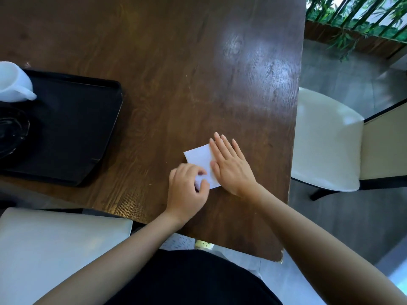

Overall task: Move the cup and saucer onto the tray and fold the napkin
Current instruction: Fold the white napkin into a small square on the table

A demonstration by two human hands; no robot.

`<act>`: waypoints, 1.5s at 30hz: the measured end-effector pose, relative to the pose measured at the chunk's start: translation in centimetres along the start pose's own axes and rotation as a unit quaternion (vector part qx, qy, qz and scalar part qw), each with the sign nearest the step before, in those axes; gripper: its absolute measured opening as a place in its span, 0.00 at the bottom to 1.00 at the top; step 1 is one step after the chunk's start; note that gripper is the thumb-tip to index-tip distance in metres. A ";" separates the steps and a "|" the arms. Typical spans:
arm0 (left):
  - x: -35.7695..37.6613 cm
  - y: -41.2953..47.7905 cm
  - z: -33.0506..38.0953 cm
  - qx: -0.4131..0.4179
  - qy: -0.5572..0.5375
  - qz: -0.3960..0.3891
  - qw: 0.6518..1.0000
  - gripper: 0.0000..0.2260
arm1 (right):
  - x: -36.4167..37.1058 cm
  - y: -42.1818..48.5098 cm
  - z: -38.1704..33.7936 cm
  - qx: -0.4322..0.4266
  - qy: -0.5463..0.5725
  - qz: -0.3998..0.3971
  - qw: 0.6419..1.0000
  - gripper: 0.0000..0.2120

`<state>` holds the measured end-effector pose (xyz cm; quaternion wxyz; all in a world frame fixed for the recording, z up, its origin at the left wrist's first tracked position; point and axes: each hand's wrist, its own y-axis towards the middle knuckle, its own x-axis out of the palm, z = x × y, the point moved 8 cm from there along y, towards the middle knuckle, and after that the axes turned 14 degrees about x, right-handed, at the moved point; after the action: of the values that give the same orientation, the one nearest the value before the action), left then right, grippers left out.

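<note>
A white napkin (199,158) lies on the dark wooden table (176,73) near its right front corner. My right hand (231,166) lies flat on the napkin's right part, fingers spread. My left hand (187,188) pinches the napkin's near left edge between thumb and fingers. At the left stands a black tray (72,133). On it, at the frame's edge, are a white cup (13,82) with its handle toward the middle and a dark glassy saucer (11,133) beside it.
A white-seated chair (326,142) stands to the right of the table, another white seat (55,249) at the near left. Bamboo plants (356,20) grow at the far right behind a low wall. The table's right edge runs close to my right hand.
</note>
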<state>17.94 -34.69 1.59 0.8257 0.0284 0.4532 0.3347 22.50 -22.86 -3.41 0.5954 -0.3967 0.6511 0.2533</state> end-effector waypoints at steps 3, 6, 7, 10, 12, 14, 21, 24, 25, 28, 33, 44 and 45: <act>1.2 2.4 -0.3 -0.015 0.109 -0.022 0.994 0.18 | 0.3 0.2 -0.2 -0.001 -0.031 0.003 1.000 0.27; 5.1 2.2 -1.8 -0.061 0.186 -0.168 0.966 0.24 | 0.4 0.2 -0.2 -0.006 -0.037 -0.002 0.999 0.28; 5.7 1.8 -2.4 -0.068 0.195 -0.183 0.961 0.24 | 0.3 0.2 -0.1 -0.007 -0.036 -0.001 0.999 0.29; 6.0 1.3 -3.0 -0.065 0.217 -0.198 0.954 0.26 | 0.3 0.2 0.1 -0.005 -0.035 0.002 0.999 0.29; 6.0 1.4 -3.0 -0.053 0.229 -0.202 0.951 0.27 | 0.4 0.2 0.2 -0.001 -0.029 0.001 1.000 0.28; 6.0 1.4 -3.0 -0.051 0.231 -0.208 0.949 0.28 | 0.4 0.2 0.2 0.000 -0.016 0.000 1.000 0.28; 5.9 1.4 -3.1 -0.054 0.232 -0.210 0.948 0.28 | 0.4 0.2 0.3 0.030 0.002 0.000 1.000 0.27; 5.8 1.4 -3.1 -0.053 0.230 -0.204 0.950 0.29 | 0.4 0.2 0.5 0.036 0.014 0.000 0.999 0.28; 5.8 1.4 -3.1 -0.052 0.229 -0.203 0.951 0.28 | 0.4 0.2 0.5 0.036 0.017 0.000 0.999 0.28; 5.9 1.3 -3.2 -0.047 0.227 -0.204 0.951 0.29 | 0.6 0.2 0.6 0.030 0.024 -0.003 0.999 0.28; 6.1 1.2 -3.6 -0.032 0.235 -0.218 0.947 0.29 | 0.8 0.4 0.9 0.009 0.007 -0.008 1.000 0.28; 5.3 0.6 -5.0 0.001 0.255 -0.256 0.933 0.35 | 0.4 -0.8 3.7 0.011 -0.016 -0.029 0.999 0.27; 5.2 0.5 -5.1 0.005 0.251 -0.262 0.932 0.35 | 0.4 -0.8 3.7 0.012 -0.016 -0.031 0.999 0.28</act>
<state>15.63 -32.64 -5.03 0.7432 -0.1724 0.6386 0.1005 25.30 -20.37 -4.28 0.6178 -0.4054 0.6319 0.2338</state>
